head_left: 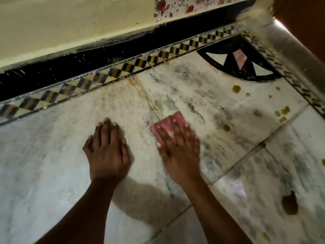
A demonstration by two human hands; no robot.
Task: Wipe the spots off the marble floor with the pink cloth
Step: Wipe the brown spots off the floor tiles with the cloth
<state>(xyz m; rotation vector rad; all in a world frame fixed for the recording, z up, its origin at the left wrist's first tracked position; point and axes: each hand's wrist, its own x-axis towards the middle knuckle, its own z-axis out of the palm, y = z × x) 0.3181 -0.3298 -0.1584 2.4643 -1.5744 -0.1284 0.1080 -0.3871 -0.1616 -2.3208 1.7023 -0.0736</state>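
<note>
- The pink cloth is one small folded pad, soft and light; I judge it will bunch or slide out unless pressed flat, so the place to bear on it is its middle, palm and fingers spread over the top rather than pinching an edge.
- My right hand lies on it with fingers splayed and flattened, pressing it to the floor, not closed around it (the hand is blurred, so the thumb's hold I cannot tell); the cloth shows only past my fingertips, toward 12 o'clock.
- My left hand is just beside, at 9 o'clock of the cloth, empty, fingers apart, flat on the marble floor as a prop.
- Counted: one cloth; two hands; brown spots at about 2 o'clock, well apart from the cloth, roughly nine small ones in loose clusters (some too small to be sure); one large dark blot at 4 o'clock; a partial one at the right edge.
- The marble looks smooth and damp-sheened; I expect the cloth to glide easily.
- Farther out at 12 o'clock, a chequered border strip runs below the wall.
</note>
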